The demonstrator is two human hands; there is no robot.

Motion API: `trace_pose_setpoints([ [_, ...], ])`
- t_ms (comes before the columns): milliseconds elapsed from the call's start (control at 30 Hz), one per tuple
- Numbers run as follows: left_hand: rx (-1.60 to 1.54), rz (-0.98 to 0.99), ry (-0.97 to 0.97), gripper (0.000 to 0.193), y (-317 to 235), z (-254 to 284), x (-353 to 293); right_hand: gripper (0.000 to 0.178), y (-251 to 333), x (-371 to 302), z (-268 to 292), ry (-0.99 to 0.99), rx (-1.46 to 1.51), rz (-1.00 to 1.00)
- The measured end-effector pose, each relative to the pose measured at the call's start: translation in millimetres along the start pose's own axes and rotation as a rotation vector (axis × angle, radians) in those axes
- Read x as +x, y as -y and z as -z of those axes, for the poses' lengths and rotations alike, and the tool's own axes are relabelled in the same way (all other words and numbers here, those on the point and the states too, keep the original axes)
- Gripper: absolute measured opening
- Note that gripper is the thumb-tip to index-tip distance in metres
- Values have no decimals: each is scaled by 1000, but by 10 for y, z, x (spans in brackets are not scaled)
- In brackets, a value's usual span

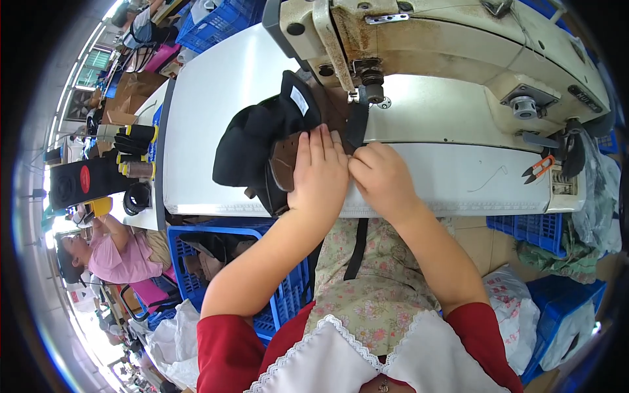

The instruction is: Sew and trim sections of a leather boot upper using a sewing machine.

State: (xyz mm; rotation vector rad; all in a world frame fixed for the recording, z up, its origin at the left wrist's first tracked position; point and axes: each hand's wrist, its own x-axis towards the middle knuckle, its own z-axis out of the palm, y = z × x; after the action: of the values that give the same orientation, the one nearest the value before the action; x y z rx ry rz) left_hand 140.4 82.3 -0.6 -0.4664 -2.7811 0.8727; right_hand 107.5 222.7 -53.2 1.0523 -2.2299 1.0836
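Note:
A black fabric piece with a brown panel and a small white label lies bunched on the sewing machine's white table, left of the needle. My left hand lies on it, fingers stretched out and pressing on the brown part. Beside it, my right hand is closed with the fingertips pinched at a dark strip that runs up to the presser foot. The pinched spot itself is mostly hidden by my fingers. The sewing machine stands above my hands.
Orange thread snips lie at the table's right end. A blue crate with dark pieces stands below the left edge. Thread cones sit on a neighbouring table, where a person in pink works. A black strap hangs over my floral apron.

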Motion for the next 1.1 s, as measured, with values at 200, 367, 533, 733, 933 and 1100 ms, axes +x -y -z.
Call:
trace_pose_setpoints([
  [200, -36, -38, 6, 46, -42, 19, 8, 16, -31, -24, 34, -6, 23, 5],
  [367, -164, 16, -52, 44, -41, -171, -40, 17, -79, 26, 262, 140, 186, -115],
  [533, -308, 0, -95, 45, -5, -233, -54, 21, -234, 216, 217, 47, 60, -234],
  [733, -362, -76, -211, 40, 89, -270, -35, 24, -289, 217, 78, 150, -110, -237],
  [933, -361, -126, -227, 40, 137, -330, -52, 23, -313, 207, 59, 136, -159, -202],
  [1100, -345, -133, -168, 44, 158, -356, -68, 23, -336, 229, 63, 143, -142, -187],
])
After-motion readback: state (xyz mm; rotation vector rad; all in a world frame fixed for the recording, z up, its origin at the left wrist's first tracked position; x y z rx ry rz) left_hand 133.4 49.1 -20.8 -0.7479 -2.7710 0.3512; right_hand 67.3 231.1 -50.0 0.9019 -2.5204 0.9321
